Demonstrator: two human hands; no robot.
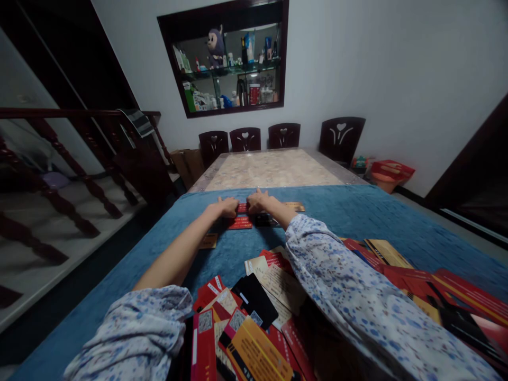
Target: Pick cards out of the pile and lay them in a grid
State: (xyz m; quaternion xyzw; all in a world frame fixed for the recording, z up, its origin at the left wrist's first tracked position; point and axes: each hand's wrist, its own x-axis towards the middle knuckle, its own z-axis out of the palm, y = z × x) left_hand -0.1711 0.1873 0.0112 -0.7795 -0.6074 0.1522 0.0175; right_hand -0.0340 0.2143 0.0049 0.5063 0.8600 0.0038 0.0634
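Note:
Both hands reach out to the far part of the blue cloth, on either side of a small red card (242,208). My left hand (229,207) has its fingers curled at the card's left end. At the right end my right hand (257,201) is closed the same way; its fingertips are partly hidden. Just nearer lies another red card (240,223), with a black card (265,220) beside it, partly under my right wrist. A gold card (294,206) is right of that wrist, and a brown-gold card (208,241) lies by my left forearm.
A loose heap of red, black and gold cards (254,301) covers the near cloth (159,264) between my forearms. More cards (420,286) spread out at the right. Beyond the cloth, the patterned tabletop (273,169) runs toward dark chairs (283,136). A stair railing (67,113) stands left.

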